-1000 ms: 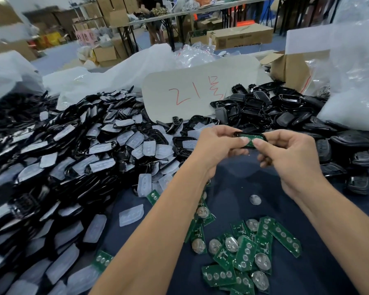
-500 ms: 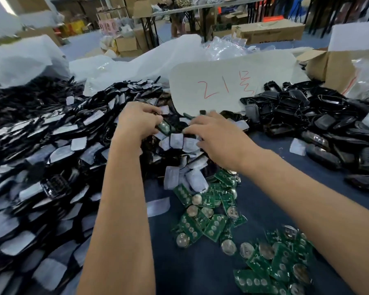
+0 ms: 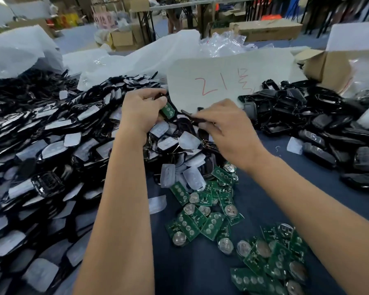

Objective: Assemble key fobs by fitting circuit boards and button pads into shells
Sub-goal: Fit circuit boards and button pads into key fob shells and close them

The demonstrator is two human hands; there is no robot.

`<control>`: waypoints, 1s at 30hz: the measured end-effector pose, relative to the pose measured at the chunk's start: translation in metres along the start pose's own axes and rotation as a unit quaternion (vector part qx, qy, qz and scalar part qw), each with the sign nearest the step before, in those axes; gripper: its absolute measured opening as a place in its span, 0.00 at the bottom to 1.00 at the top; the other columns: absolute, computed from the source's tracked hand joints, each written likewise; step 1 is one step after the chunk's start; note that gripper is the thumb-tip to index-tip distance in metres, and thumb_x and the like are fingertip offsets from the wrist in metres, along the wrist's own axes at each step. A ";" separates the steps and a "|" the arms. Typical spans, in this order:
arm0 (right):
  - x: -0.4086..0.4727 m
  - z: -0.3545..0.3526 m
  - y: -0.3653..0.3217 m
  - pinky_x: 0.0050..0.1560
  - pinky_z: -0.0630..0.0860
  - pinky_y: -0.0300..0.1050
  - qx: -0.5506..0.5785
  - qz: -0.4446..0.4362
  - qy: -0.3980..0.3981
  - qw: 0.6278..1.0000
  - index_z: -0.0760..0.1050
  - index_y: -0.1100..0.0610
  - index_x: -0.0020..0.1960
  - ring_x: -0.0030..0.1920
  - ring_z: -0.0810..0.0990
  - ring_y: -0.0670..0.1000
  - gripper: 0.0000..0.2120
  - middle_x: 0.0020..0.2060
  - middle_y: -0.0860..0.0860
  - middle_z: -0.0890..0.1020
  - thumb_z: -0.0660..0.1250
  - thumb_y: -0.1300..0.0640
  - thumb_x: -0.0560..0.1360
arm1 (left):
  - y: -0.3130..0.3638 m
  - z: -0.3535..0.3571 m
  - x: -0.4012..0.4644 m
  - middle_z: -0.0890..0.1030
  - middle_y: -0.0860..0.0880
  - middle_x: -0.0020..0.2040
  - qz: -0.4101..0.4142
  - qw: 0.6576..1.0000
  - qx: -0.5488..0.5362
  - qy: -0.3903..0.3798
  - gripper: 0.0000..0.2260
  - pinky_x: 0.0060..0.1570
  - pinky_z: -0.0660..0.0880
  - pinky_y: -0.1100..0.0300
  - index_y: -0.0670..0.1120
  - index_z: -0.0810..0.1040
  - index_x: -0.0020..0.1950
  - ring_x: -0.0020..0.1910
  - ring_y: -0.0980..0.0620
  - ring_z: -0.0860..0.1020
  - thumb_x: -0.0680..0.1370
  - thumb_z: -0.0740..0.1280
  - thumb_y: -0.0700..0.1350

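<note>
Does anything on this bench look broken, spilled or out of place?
Nothing looks broken. One white button pad lies alone on the blue cloth beside the black shells, away from the main pad heap. The green circuit boards lie loosely scattered, some overlapping.

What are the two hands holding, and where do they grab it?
The left hand grips a green circuit board by its near end. The right hand pinches a black shell piece along its edge.

The left hand [image 3: 140, 112] is holding a green board [image 3: 168, 110] over the big black pile [image 3: 51, 145]. The right hand [image 3: 226, 128] is pinching a black shell [image 3: 193, 118].
</note>
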State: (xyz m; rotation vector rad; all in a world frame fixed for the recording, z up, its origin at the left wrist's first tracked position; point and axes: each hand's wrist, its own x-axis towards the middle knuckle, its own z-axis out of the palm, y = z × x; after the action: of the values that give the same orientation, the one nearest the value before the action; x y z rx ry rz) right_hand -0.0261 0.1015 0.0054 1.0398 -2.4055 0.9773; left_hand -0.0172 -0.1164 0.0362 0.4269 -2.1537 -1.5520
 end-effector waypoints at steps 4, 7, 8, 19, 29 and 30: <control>-0.048 -0.035 0.037 0.52 0.80 0.63 0.160 0.191 0.160 0.955 0.83 0.61 0.50 0.44 0.81 0.57 0.09 0.43 0.57 0.85 0.66 0.59 0.84 | 0.015 0.053 -0.023 0.85 0.50 0.35 0.011 0.989 0.058 -0.138 0.06 0.33 0.76 0.65 0.49 0.82 0.49 0.27 0.57 0.80 0.76 0.77 0.43; -0.078 -0.060 0.057 0.45 0.84 0.51 0.298 0.251 0.247 0.887 0.85 0.48 0.48 0.44 0.83 0.47 0.14 0.43 0.45 0.88 0.65 0.61 0.84 | 0.021 0.107 -0.054 0.83 0.49 0.32 0.048 0.954 0.091 -0.283 0.11 0.30 0.75 0.62 0.46 0.78 0.47 0.27 0.55 0.79 0.74 0.79 0.44; -0.087 -0.066 0.062 0.45 0.83 0.50 0.313 0.257 0.256 0.878 0.86 0.46 0.48 0.44 0.83 0.47 0.14 0.43 0.45 0.88 0.65 0.60 0.83 | 0.021 0.123 -0.064 0.82 0.49 0.32 0.070 0.941 0.110 -0.313 0.11 0.29 0.74 0.62 0.47 0.78 0.46 0.28 0.54 0.79 0.73 0.80 0.44; -0.113 -0.069 0.076 0.35 0.78 0.37 0.219 0.228 0.115 0.942 0.85 0.45 0.47 0.41 0.82 0.41 0.13 0.41 0.42 0.86 0.67 0.60 0.83 | 0.006 0.155 -0.086 0.84 0.46 0.42 0.088 0.940 0.000 -0.330 0.09 0.38 0.77 0.62 0.43 0.83 0.51 0.37 0.53 0.81 0.84 0.66 0.44; -0.109 -0.070 0.074 0.36 0.79 0.43 0.412 0.314 0.272 0.811 0.77 0.54 0.48 0.40 0.81 0.51 0.13 0.40 0.56 0.83 0.77 0.48 0.73 | 0.006 0.160 -0.098 0.84 0.44 0.36 0.044 0.913 -0.105 -0.391 0.01 0.37 0.80 0.62 0.38 0.82 0.48 0.34 0.50 0.83 0.79 0.72 0.35; -0.109 -0.072 0.073 0.38 0.80 0.43 0.450 0.314 0.275 0.789 0.79 0.53 0.47 0.40 0.81 0.52 0.14 0.41 0.57 0.82 0.77 0.46 0.71 | 0.008 0.161 -0.100 0.84 0.44 0.36 0.043 0.913 -0.116 -0.389 0.02 0.37 0.80 0.62 0.39 0.81 0.47 0.34 0.50 0.83 0.79 0.71 0.35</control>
State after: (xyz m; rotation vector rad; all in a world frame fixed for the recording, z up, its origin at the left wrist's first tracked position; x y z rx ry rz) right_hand -0.0042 0.2437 -0.0364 0.0148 -1.7235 2.3951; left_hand -0.0163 0.0655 -0.0168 -0.4474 -2.4165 -2.1355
